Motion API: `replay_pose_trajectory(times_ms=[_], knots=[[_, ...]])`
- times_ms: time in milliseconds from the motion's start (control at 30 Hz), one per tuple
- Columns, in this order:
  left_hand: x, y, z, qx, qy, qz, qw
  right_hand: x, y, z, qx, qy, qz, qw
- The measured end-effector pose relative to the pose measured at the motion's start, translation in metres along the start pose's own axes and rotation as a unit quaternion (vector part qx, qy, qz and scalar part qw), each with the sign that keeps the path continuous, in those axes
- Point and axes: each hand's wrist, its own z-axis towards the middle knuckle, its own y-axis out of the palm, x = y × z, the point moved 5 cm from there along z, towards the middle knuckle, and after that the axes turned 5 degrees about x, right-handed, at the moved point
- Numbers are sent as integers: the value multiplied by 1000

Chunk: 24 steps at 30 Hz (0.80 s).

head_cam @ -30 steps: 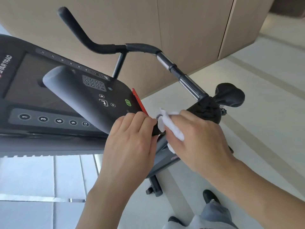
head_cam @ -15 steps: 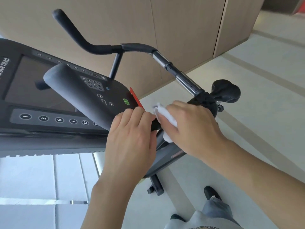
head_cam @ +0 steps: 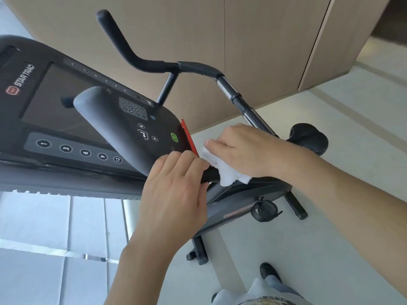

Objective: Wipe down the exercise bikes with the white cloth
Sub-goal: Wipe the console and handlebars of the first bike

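Head view, right hand: the right hand (head_cam: 244, 150) lies over the white cloth (head_cam: 222, 170), fingers bent around it, pressing it against the near black handlebar grip (head_cam: 210, 175) of the exercise bike (head_cam: 242, 194)
Head view, left hand: the left hand (head_cam: 176, 192) grips the same bar just left of the cloth, fingers curled over the top, knuckles touching the cloth's edge
White cloth: bunched, showing below and left of the right hand's fingers, right of the red tab (head_cam: 189, 137)
Handlebar: a far black grip (head_cam: 123, 42) rises up and left; a chrome section (head_cam: 240, 100) runs down toward the right hand
Saddle: black saddle (head_cam: 308, 137) far right, partly behind the right forearm
Pedal: a black pedal with strap (head_cam: 264, 210) hangs below the frame
Console: a dark Star Trac console (head_cam: 55, 111) fills the left, with buttons marked 1, 3, 6, 9, 12 and a green button (head_cam: 174, 137)
Floor: pale floor (head_cam: 330, 216); a black shoe (head_cam: 269, 274) at the near edge
Wall: tan panelled wall (head_cam: 253, 40) beyond
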Motion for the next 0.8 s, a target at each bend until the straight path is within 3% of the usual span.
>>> replay_pose_trajectory(times_ms=[100,200,300,333,467,667,800], knots=[[1,0,1,0,-18,-3,1000,0,1,20,-89,14,15,996],[2,1,1,-3,-34,-5,999,-6,-1,16,-102,-19,-53,993],[2,2,1,1,-46,-2,999,-21,-4,-19,11,-161,-251,955],[3,2,1,5,-53,-2,999,-25,-5,-31,45,-175,-270,946],[6,3,2,9,-94,-3,996,-14,2,-30,77,-169,-217,958],[15,1,9,-13,-157,14,987,-19,1,8,48,-279,-204,937],[19,-1,11,-24,-175,18,984,-2,2,-17,13,-234,-146,961]])
